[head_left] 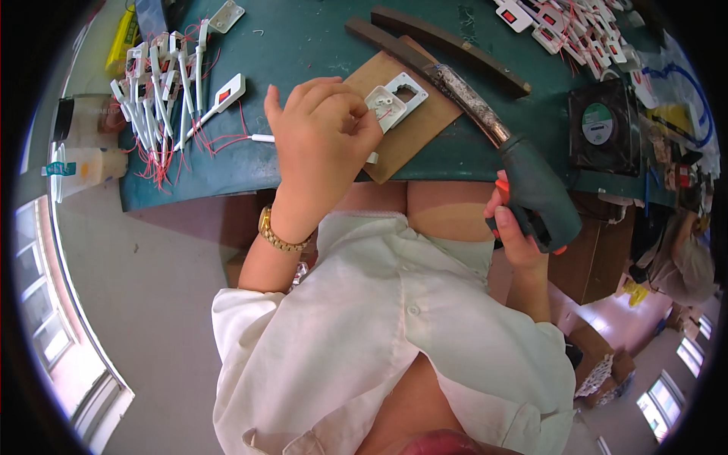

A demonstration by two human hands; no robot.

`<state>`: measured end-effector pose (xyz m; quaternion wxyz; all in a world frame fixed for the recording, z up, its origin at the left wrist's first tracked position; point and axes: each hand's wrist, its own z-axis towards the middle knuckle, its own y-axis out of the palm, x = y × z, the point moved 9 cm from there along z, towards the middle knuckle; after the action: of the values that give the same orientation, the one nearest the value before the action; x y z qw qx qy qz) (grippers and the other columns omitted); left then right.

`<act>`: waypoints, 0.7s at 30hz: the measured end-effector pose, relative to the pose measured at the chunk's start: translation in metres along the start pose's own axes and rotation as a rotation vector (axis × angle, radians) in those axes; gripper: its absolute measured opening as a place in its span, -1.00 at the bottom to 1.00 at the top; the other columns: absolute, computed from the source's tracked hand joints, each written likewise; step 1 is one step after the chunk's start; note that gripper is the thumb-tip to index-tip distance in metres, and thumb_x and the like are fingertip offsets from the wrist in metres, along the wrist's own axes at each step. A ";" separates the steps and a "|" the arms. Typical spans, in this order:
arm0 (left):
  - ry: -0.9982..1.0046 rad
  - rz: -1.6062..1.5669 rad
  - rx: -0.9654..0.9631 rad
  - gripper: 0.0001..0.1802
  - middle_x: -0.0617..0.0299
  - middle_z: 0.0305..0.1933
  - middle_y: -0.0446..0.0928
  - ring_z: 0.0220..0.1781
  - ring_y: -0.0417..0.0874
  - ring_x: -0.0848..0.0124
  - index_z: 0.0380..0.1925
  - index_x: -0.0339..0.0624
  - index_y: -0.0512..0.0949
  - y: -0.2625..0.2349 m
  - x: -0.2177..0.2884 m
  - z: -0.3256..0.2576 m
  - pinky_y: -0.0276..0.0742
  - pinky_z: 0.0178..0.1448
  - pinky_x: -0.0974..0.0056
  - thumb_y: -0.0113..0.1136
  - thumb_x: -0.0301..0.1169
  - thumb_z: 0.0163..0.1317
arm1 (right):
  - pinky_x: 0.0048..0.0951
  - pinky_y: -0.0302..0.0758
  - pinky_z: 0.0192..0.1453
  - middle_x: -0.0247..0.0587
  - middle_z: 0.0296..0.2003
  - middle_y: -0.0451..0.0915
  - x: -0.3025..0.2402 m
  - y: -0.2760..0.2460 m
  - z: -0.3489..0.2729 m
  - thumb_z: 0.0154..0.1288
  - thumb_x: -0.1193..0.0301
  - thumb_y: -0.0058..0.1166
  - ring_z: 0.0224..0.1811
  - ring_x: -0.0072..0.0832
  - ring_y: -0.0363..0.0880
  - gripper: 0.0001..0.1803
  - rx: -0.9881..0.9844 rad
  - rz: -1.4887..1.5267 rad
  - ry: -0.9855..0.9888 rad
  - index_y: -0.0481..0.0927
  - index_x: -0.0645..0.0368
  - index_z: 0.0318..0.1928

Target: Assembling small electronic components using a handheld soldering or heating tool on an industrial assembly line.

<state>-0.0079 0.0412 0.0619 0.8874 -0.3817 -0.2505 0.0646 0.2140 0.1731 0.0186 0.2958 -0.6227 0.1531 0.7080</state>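
Observation:
My left hand (322, 129) is closed, with thumb and forefinger pinched at the edge of an open white plastic casing (385, 108). Whatever lies between the fingertips is hidden. The casing's square frame holds a dark cutout, and a bit of red wire shows inside its shallow half. Below the left hand a white tube (262, 138) with red wires trails out to the left. My right hand (517, 231) grips a heat gun (542, 189) with a dark green body and orange trigger. Its scorched metal barrel points up and left, beyond the casing.
Under the casing lies a brown board (406, 148); dark bars (470, 54) rest behind it. At left is a pile of white wired switch pieces (163, 91), at far right another pile (580, 34). A black fan (604, 125) stands right of the heat gun.

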 end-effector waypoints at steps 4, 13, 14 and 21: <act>-0.133 -0.105 0.041 -0.91 0.33 -0.35 0.64 0.02 0.65 0.25 -0.60 -0.07 0.60 0.001 -0.012 0.002 0.14 0.30 -0.42 0.36 -0.43 -0.05 | -0.51 0.44 -0.30 -0.21 -0.38 0.57 -0.002 0.008 -0.001 0.27 0.53 0.12 -0.40 -0.54 0.51 -0.61 -0.064 -0.106 -0.060 0.48 0.33 0.10; -0.290 -0.125 -0.054 -0.90 0.22 -0.37 0.71 -0.11 0.73 0.26 -0.53 -0.17 0.66 0.010 -0.017 -0.003 0.17 0.42 -0.19 0.32 -0.39 0.03 | -0.47 0.49 -0.39 -0.10 -0.41 0.56 -0.027 0.031 -0.003 0.20 0.63 0.05 -0.50 -0.48 0.52 -0.63 -0.208 -0.252 -0.265 0.49 0.45 0.05; -0.321 -0.152 -0.053 -0.90 0.21 -0.41 0.71 -0.21 0.73 0.28 -0.53 -0.17 0.66 0.010 -0.018 -0.003 0.17 0.43 -0.18 0.31 -0.39 0.04 | -0.46 0.50 -0.38 -0.09 -0.40 0.56 -0.028 0.034 -0.004 0.19 0.65 0.04 -0.50 -0.48 0.53 -0.63 -0.228 -0.277 -0.272 0.50 0.46 0.04; -0.395 -0.230 -0.055 -0.90 0.30 -0.59 0.58 -0.48 0.60 0.34 -0.62 -0.14 0.62 0.015 -0.029 -0.006 0.16 0.38 -0.29 0.29 -0.40 -0.02 | -0.42 0.52 -0.34 -0.08 -0.37 0.54 -0.042 0.044 -0.008 0.17 0.67 -0.01 -0.47 -0.46 0.53 -0.76 -0.257 -0.306 -0.278 0.52 0.43 -0.12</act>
<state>-0.0284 0.0391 0.0361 0.8119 -0.3547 -0.4628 0.0294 0.1956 0.1244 0.0511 0.3360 -0.5677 -0.0766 0.7476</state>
